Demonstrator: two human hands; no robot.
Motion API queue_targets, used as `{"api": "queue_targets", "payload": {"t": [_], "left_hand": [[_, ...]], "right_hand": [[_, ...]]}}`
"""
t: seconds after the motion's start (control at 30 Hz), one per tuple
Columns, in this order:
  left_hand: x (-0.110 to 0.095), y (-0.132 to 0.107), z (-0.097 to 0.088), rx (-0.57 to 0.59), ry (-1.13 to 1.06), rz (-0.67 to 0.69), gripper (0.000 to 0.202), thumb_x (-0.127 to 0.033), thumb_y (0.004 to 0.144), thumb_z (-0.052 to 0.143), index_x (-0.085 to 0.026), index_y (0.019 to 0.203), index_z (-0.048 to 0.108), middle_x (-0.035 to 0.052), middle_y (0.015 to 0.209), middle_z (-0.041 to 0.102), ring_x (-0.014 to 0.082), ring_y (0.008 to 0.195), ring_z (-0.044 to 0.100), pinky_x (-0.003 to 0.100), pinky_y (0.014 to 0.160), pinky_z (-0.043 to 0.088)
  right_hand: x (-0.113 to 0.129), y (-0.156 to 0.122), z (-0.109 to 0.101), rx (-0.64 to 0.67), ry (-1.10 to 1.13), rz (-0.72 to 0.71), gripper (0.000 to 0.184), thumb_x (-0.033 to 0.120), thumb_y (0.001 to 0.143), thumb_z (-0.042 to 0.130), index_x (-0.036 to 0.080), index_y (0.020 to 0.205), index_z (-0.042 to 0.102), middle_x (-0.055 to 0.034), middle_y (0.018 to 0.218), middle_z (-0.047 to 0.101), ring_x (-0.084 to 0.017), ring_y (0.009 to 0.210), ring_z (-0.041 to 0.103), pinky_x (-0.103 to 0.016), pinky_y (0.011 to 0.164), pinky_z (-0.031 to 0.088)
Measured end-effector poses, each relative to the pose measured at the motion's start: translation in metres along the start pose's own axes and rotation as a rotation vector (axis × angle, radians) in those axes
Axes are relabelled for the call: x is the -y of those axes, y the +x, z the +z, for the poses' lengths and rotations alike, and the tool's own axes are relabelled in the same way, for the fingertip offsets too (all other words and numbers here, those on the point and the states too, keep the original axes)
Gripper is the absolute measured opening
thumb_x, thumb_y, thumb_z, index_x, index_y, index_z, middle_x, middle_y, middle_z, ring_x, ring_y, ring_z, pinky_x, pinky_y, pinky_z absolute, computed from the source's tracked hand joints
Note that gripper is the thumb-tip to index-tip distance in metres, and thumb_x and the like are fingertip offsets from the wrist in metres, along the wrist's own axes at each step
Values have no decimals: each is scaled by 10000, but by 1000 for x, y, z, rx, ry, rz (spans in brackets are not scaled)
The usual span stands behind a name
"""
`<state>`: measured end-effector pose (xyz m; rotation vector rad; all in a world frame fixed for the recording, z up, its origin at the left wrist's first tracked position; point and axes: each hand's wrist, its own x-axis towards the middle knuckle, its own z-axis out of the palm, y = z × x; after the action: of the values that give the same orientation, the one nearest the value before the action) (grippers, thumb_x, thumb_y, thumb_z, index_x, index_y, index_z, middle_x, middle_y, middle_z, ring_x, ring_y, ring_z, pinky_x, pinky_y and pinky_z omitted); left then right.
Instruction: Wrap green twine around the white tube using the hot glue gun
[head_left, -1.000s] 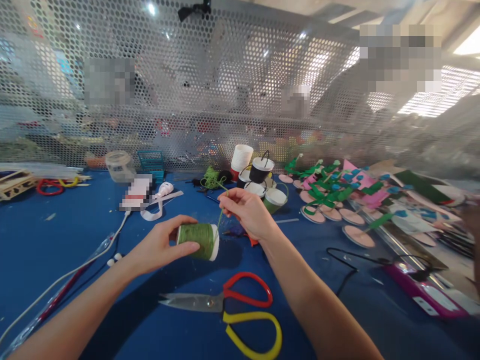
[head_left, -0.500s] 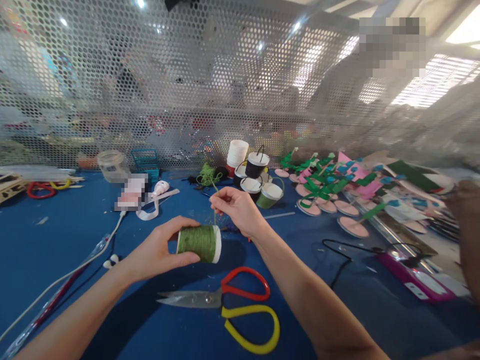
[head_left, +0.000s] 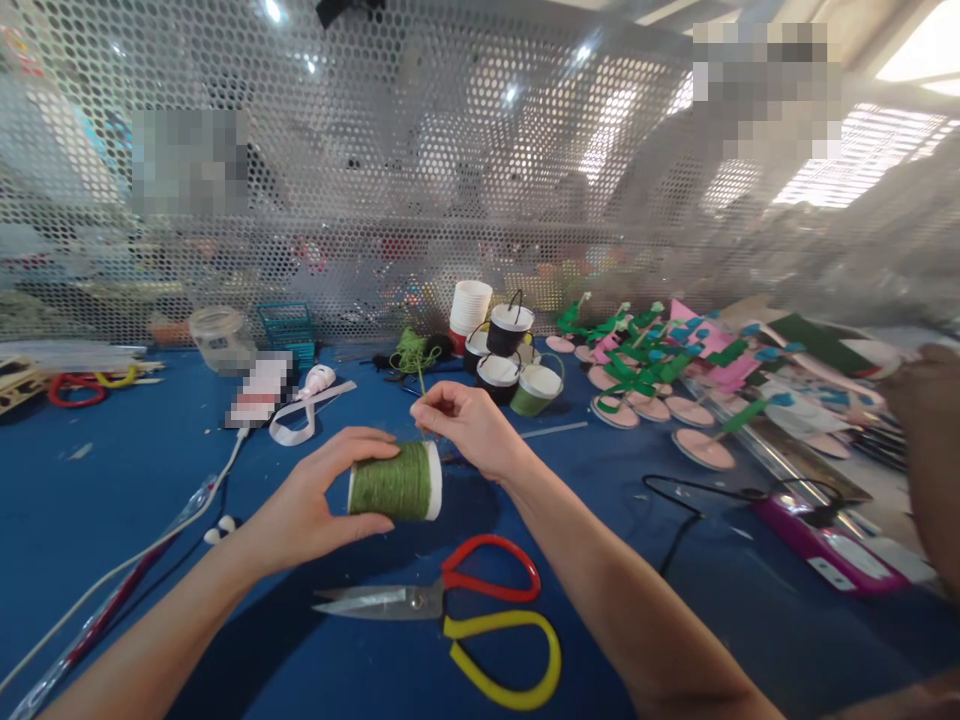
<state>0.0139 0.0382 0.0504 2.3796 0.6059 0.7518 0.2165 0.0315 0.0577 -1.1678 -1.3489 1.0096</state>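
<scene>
My left hand (head_left: 311, 505) grips a white paper cup wound with green yarn (head_left: 394, 483), lying on its side in the air with its white rim to the right. Above the rim, my right hand (head_left: 469, 425) pinches a strand of green yarn (head_left: 421, 385) between thumb and fingers. That strand runs from the cup up toward a loose tangle of green yarn (head_left: 411, 352) behind. Below the cup, scissors (head_left: 416, 602) with one red and one yellow handle lie on the blue table, blades pointing left.
Small yarn-wrapped buckets (head_left: 510, 330) and a stack of white cups (head_left: 471, 305) stand at the back. Green and pink paper crafts (head_left: 652, 370) crowd the right, near a purple power strip (head_left: 829, 550) and another person's arm (head_left: 930, 450). White ribbon (head_left: 296, 430) and a charging phone (head_left: 259, 390) lie left.
My right hand has shifted slightly left and down with the strand, closer to the cup. My left hand still holds the cup in nearly the same place.
</scene>
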Motion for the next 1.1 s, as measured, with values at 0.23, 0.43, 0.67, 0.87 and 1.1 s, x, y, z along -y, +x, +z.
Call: {"api": "queue_targets", "payload": {"t": [0.23, 0.43, 0.67, 0.87, 1.1], "left_hand": [[-1, -1, 0, -30, 74, 80, 387, -228, 773, 629, -227, 1130, 480, 101, 1218, 489, 235, 1130, 494, 396, 944, 429], [-1, -2, 0, -46, 148, 139, 386, -189, 787, 609, -232, 1143, 467, 102, 1223, 483, 226, 1125, 498, 388, 931, 444], [0, 0, 1, -85, 246, 294, 314, -170, 830, 556, -193, 1131, 470, 130, 1192, 495, 228, 1108, 477, 412, 921, 439], [1, 2, 4, -127, 289, 397, 275, -156, 849, 530, -188, 1117, 477, 132, 1177, 503, 234, 1116, 447, 434, 910, 442], [3, 1, 4, -202, 299, 378, 292, -137, 845, 530, -179, 1127, 467, 142, 1193, 487, 236, 1113, 462, 442, 927, 428]], "right_hand": [[-2, 0, -1, 12, -24, -17, 223, 360, 644, 638, 171, 610, 525, 53, 582, 481, -86, 574, 422, -244, 577, 346], [-1, 0, -2, 44, -14, 28, 241, 383, 627, 645, 165, 626, 543, 43, 597, 501, -89, 581, 420, -244, 566, 329], [1, -1, -3, 64, 45, 124, 342, 465, 552, 694, 166, 605, 538, 59, 542, 477, -69, 503, 388, -228, 491, 294], [-5, 1, -4, 95, -2, 188, 333, 480, 618, 656, 161, 655, 571, 70, 465, 443, -62, 421, 370, -213, 415, 264], [6, -4, -12, 87, -11, 247, 434, 583, 741, 498, 162, 636, 514, 32, 478, 517, -71, 405, 462, -202, 387, 306]]}}
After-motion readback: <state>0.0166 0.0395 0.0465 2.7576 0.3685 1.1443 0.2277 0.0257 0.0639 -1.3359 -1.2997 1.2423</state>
